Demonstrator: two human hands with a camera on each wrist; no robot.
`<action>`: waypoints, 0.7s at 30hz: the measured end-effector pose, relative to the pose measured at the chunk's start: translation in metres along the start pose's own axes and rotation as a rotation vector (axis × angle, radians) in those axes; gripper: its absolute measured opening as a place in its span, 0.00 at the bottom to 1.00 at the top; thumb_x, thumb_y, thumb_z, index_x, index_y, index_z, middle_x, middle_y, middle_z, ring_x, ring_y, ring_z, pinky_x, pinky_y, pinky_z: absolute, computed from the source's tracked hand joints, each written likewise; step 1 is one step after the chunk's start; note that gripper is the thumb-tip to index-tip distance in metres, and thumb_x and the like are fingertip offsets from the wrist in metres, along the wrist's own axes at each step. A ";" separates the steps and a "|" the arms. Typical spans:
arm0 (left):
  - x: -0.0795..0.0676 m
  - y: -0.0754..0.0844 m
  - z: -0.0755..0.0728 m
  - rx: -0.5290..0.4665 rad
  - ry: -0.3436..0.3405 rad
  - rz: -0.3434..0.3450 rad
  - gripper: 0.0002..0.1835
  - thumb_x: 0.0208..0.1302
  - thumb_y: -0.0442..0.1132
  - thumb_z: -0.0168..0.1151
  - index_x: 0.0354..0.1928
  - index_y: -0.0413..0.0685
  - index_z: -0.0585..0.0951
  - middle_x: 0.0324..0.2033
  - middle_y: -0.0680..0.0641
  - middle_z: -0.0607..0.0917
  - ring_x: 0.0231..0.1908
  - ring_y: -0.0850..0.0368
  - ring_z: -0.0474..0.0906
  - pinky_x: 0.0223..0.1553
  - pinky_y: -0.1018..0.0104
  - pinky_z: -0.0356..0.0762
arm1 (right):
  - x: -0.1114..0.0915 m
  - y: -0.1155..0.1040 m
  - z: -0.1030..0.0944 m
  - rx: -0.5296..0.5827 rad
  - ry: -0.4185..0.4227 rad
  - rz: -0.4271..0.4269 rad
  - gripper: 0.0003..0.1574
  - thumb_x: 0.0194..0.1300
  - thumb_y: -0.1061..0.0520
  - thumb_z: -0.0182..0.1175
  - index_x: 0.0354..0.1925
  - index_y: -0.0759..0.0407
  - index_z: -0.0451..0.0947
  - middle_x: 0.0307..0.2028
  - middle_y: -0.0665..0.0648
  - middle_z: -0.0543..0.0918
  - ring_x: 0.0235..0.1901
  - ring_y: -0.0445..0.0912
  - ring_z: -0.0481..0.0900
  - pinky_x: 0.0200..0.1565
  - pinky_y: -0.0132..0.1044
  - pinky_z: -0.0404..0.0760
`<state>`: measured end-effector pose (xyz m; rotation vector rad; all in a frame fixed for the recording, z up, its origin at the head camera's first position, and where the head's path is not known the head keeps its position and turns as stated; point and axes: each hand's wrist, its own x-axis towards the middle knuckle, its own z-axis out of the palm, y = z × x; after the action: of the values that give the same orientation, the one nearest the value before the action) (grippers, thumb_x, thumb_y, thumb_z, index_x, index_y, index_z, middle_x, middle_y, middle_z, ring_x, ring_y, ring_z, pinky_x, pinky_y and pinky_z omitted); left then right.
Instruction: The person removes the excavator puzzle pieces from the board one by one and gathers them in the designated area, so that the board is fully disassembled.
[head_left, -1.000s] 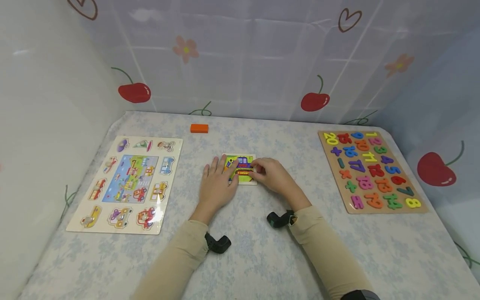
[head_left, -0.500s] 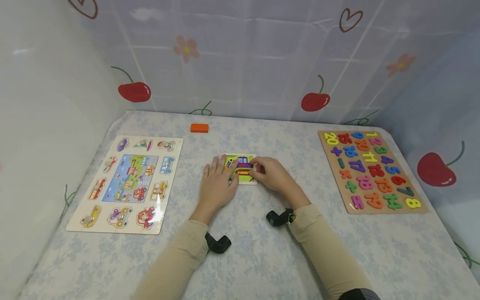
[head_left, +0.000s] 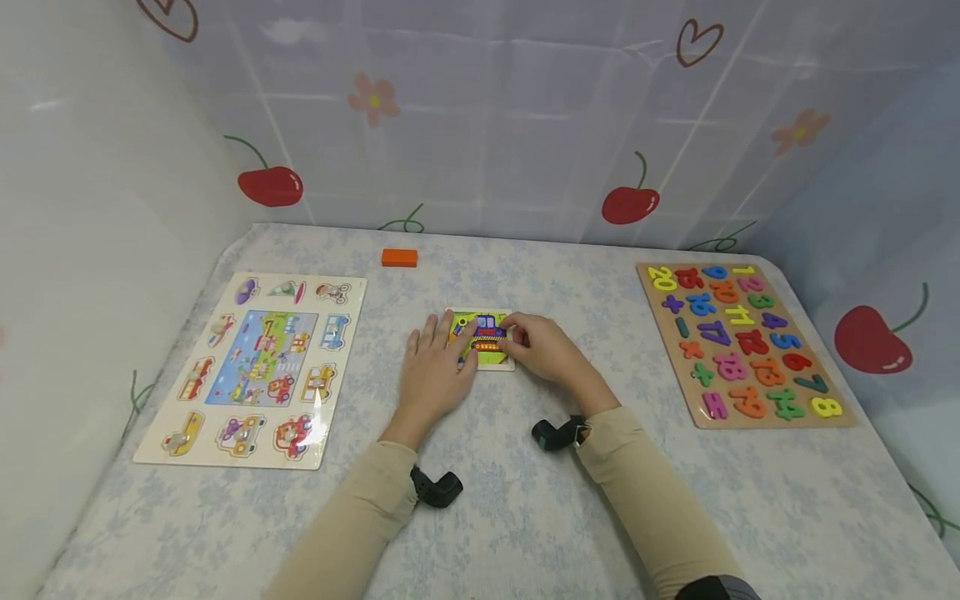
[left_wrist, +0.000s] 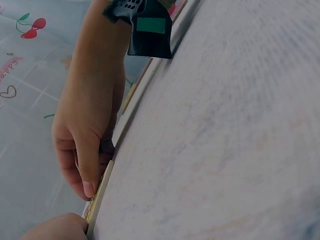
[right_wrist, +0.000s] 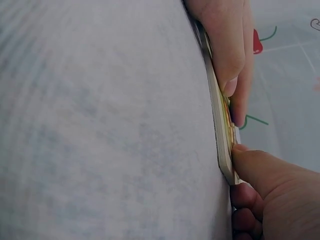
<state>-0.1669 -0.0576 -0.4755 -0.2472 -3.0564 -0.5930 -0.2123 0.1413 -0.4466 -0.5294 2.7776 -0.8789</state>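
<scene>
A small square picture puzzle (head_left: 489,325) with a purple and red vehicle on green lies on the table between both hands. My left hand (head_left: 435,371) rests palm down over its left side, fingers spread and straight. At its right side my right hand (head_left: 551,350) pinches a puzzle piece at the vehicle's right end between thumb and index finger. The other right fingers curl beside the board's edge, as the right wrist view shows. That view also has the puzzle's pale side edge (right_wrist: 218,125) low against the tablecloth. The pinched piece is mostly hidden by the fingers.
A vehicle puzzle board (head_left: 341,400) lies to the left, and a wooden number board (head_left: 780,417) with raised coloured numbers to the right. An orange block (head_left: 399,258) sits near the back edge. A printed curtain (head_left: 480,125) stands behind the patterned tablecloth (head_left: 495,517).
The right hand shifts very slightly at the puzzle's right side, with thumb and index finger staying on it. The left hand stays in place.
</scene>
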 end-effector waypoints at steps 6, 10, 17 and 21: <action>0.000 0.000 0.000 0.004 -0.001 0.001 0.29 0.76 0.59 0.37 0.76 0.72 0.58 0.79 0.49 0.50 0.79 0.46 0.41 0.78 0.44 0.37 | 0.000 0.000 0.001 0.015 0.008 0.009 0.17 0.71 0.49 0.60 0.54 0.54 0.77 0.28 0.52 0.76 0.26 0.44 0.69 0.30 0.36 0.69; 0.001 0.001 0.000 0.007 -0.002 -0.001 0.29 0.75 0.59 0.37 0.76 0.72 0.58 0.79 0.49 0.50 0.79 0.46 0.41 0.78 0.44 0.38 | 0.001 -0.001 0.002 0.043 0.046 0.003 0.15 0.69 0.51 0.62 0.50 0.55 0.77 0.33 0.53 0.75 0.31 0.45 0.70 0.35 0.37 0.71; 0.000 0.001 -0.001 0.011 -0.003 -0.004 0.29 0.75 0.59 0.37 0.76 0.71 0.58 0.79 0.49 0.50 0.79 0.45 0.41 0.78 0.44 0.38 | 0.001 -0.001 0.005 0.138 0.102 0.025 0.12 0.66 0.54 0.64 0.47 0.55 0.77 0.40 0.53 0.77 0.36 0.47 0.71 0.38 0.38 0.73; 0.000 0.001 -0.001 0.017 -0.004 -0.008 0.29 0.75 0.60 0.37 0.76 0.72 0.58 0.79 0.50 0.49 0.79 0.46 0.41 0.78 0.45 0.38 | 0.000 0.001 0.007 0.211 0.113 0.040 0.11 0.67 0.54 0.64 0.46 0.52 0.76 0.39 0.52 0.80 0.33 0.47 0.72 0.35 0.37 0.72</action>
<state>-0.1664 -0.0569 -0.4745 -0.2364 -3.0659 -0.5680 -0.2105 0.1384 -0.4522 -0.3995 2.7369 -1.2096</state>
